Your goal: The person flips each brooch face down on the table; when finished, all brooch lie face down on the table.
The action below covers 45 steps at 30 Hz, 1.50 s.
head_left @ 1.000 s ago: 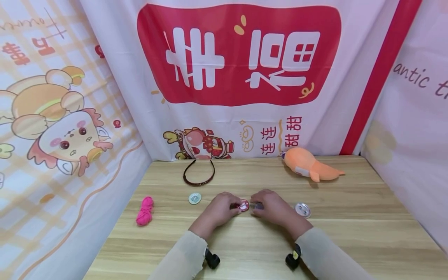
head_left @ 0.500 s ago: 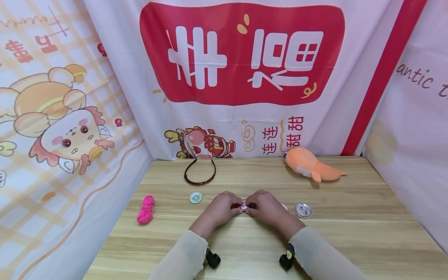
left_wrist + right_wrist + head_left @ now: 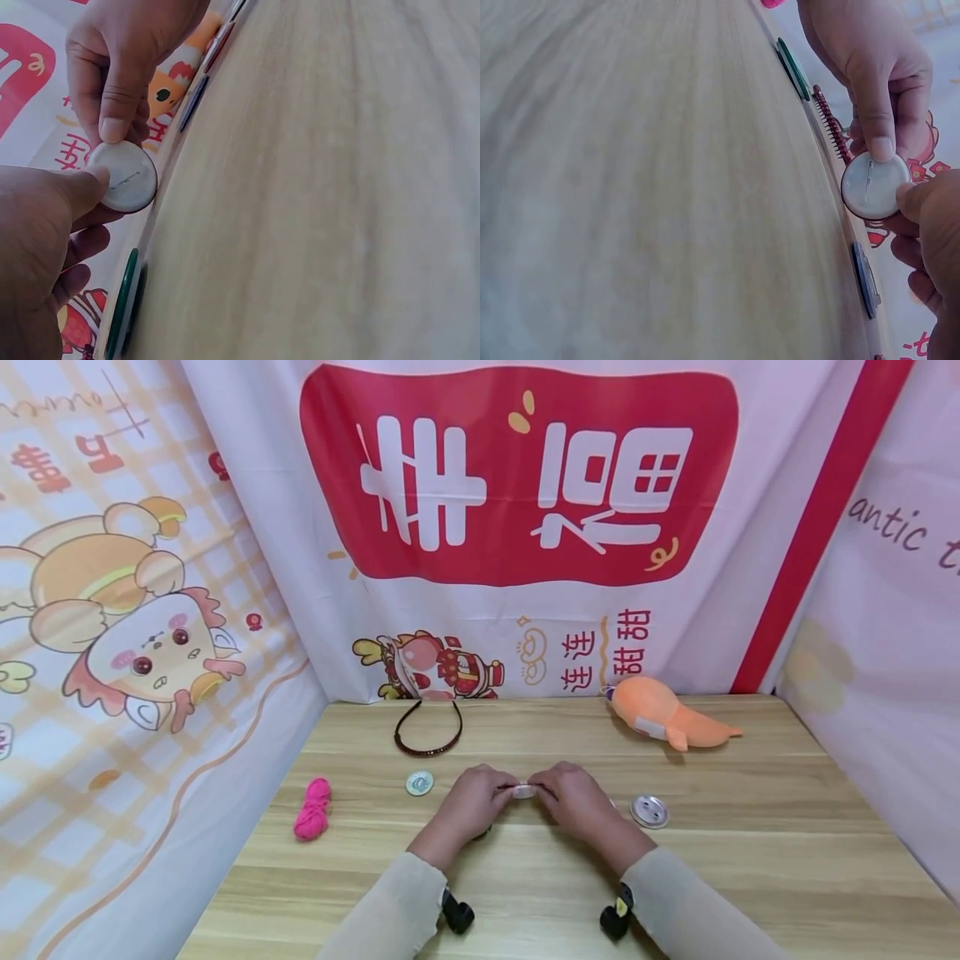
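Both hands pinch a round pin-back badge (image 3: pixel 523 792) between them, just above the table in the head view. The pale back of the badge (image 3: pixel 131 184) with its thin pin is visible in the left wrist view; the right wrist view shows the badge (image 3: pixel 874 187) with a dark red rim. My left hand (image 3: pixel 474 802) holds its left side, thumb against the back. My right hand (image 3: pixel 573 793) grips the opposite side in the same manner. A pale green round badge (image 3: pixel 419 783) lies left of my left hand.
A silver round badge (image 3: pixel 649 812) lies right of my right hand, beside another pale disc mostly hidden by it. Pink yarn (image 3: pixel 312 810) lies at far left. Toward the back are a dark headband (image 3: pixel 427 752) and an orange plush toy (image 3: pixel 660 714). Printed cloth (image 3: pixel 517 635) hangs behind the table.
My right hand has moved left to join the left hand on the badge. The badge has been raised and tilted, so its red printed front no longer shows in the head view.
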Tool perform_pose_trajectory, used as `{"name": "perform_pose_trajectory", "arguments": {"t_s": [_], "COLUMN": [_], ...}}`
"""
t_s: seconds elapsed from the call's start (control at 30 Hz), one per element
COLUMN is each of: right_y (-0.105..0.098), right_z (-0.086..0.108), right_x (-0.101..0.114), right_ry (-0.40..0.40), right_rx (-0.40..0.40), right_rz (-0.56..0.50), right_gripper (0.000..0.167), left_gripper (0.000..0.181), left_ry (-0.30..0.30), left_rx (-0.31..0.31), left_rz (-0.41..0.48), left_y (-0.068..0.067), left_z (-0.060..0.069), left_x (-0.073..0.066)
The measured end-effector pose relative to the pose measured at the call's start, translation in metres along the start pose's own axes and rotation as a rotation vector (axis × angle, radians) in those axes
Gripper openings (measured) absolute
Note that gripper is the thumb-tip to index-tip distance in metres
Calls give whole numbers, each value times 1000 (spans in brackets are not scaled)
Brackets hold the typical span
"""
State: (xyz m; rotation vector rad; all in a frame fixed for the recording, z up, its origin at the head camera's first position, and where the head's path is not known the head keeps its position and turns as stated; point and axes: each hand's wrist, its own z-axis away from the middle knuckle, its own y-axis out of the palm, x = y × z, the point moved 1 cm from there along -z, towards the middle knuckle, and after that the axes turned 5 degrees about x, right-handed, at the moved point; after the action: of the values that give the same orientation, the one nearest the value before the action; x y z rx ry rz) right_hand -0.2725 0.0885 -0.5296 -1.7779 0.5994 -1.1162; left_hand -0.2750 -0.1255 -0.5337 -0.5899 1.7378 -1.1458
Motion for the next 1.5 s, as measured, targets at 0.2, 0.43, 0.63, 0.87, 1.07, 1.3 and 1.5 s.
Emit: {"name": "perform_pose_trajectory", "arguments": {"t_s": [0.2,0.43,0.63,0.87,1.07,1.3,1.5], "right_y": [4,6,8,7,8,10,8], "right_z": [-2,-5,-5,-2,-1,2,2], "right_x": [2,3,1,1,-3,-8,-10], "right_ry": [41,36,29,41,27,-17,-20], "right_rx": [31,38,38,79,120,144,154], "right_rz": [-80,-55,-34,-58,-109,-124,-150], "right_gripper": [36,25,25,29,24,24,26], "left_gripper": [18,7,13,32,34,32,34], "left_ry": [-64,-66,-7,0,8,34,24], "left_rx": [8,-5,-37,42,99,128,134], "left_rz": [91,109,16,20,23,17,28], "left_y": [0,1,0,0,-2,-2,-2], "left_z": [-3,-4,-1,1,3,6,7], "left_x": [0,-2,-3,-2,-3,4,8]}}
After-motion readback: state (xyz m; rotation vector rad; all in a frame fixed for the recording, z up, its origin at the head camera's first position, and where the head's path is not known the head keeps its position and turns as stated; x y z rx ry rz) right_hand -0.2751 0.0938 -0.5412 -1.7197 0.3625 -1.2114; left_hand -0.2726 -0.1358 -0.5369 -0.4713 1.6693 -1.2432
